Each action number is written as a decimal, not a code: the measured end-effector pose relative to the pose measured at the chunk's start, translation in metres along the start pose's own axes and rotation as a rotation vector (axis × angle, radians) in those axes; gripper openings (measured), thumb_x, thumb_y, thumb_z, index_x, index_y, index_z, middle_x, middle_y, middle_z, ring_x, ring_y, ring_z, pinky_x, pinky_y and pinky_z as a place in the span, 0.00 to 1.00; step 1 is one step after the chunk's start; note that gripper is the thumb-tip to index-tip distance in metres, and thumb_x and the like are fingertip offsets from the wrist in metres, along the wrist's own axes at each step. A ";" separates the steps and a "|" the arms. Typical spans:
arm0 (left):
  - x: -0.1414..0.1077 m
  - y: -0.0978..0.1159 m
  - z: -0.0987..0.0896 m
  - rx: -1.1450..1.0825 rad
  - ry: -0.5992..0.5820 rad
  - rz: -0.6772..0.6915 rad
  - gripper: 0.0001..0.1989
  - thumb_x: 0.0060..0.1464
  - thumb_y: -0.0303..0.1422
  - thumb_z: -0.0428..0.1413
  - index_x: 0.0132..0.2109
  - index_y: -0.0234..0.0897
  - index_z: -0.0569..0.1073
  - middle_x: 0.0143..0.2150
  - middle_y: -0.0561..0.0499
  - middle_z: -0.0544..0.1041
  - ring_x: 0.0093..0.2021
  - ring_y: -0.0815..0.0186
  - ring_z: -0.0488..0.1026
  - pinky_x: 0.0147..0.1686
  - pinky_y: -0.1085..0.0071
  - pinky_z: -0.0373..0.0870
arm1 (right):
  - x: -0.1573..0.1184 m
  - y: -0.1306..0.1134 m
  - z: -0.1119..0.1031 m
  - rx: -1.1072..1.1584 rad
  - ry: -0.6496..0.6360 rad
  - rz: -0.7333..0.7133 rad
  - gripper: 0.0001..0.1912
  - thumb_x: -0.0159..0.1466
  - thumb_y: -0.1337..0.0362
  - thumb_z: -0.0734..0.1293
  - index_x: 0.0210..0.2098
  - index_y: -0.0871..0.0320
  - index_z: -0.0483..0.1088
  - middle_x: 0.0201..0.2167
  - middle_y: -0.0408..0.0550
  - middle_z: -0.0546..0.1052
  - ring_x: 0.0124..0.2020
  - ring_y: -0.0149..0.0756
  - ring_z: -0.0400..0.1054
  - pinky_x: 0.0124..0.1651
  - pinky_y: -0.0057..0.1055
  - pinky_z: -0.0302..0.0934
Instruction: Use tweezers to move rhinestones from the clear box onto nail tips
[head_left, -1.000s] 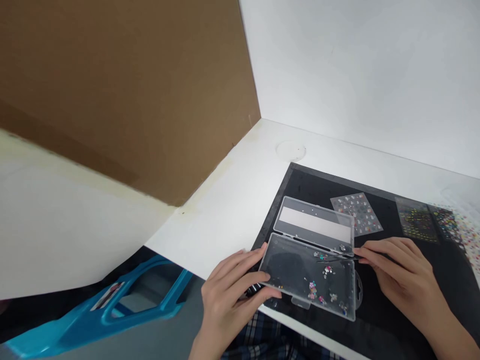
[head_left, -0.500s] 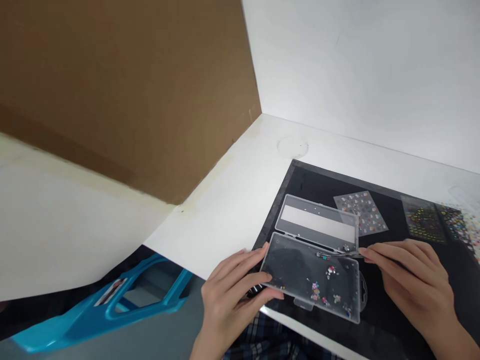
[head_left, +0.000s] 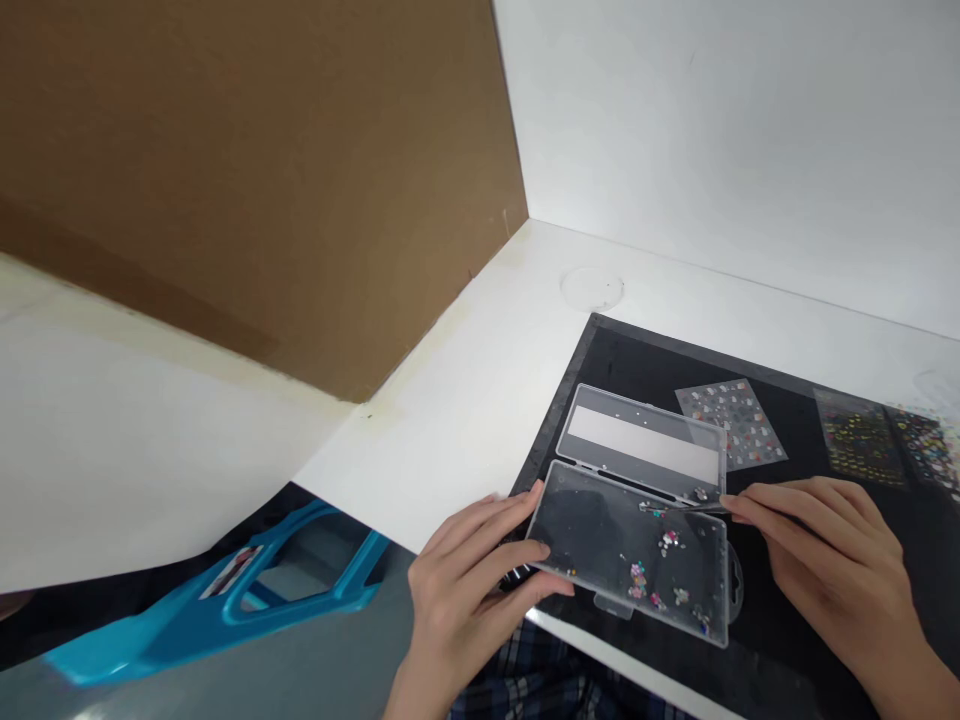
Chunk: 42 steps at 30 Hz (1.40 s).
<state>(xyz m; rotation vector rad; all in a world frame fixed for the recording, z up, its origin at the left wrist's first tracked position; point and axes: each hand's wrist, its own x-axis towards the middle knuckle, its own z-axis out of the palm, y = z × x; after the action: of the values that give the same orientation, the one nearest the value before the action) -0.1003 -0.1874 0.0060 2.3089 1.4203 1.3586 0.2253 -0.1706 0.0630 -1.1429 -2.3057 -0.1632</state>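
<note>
My left hand (head_left: 472,575) grips the left end of a clear hinged plastic case (head_left: 592,530), thumb below and fingers along its edge. The case lies open, its lid (head_left: 637,440) folded back with a white strip across it. Small coloured rhinestones (head_left: 637,580) are scattered in little clusters in the bottom half, mostly toward the right. My right hand (head_left: 825,550) pinches thin metal tweezers (head_left: 697,508), whose tips reach into the case near the hinge beside a few tiny stones. Whether the tips hold a stone is too small to tell.
A black mat (head_left: 630,350) lies under the case on the white table (head_left: 450,400). Beyond the lid is a sticker sheet (head_left: 739,420); further right are more decorated sheets (head_left: 859,435). A brown panel (head_left: 300,180) stands at left, and a blue plastic chair (head_left: 187,610) is below.
The view has shifted slightly, so everything sits a little further right. Both hands keep their grips, and the tweezer tips stay near the same spot in the case.
</note>
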 end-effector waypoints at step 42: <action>0.001 0.000 0.000 0.000 -0.006 0.002 0.14 0.62 0.47 0.64 0.34 0.43 0.80 0.45 0.45 0.88 0.43 0.56 0.87 0.45 0.58 0.86 | 0.004 -0.006 0.003 0.006 -0.007 0.045 0.17 0.68 0.78 0.67 0.48 0.50 0.77 0.37 0.42 0.83 0.36 0.33 0.76 0.43 0.35 0.65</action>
<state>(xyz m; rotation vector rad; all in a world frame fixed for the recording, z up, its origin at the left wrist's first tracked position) -0.1004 -0.1870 0.0065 2.3130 1.4166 1.3518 0.2180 -0.1707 0.0635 -1.1928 -2.2827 -0.1351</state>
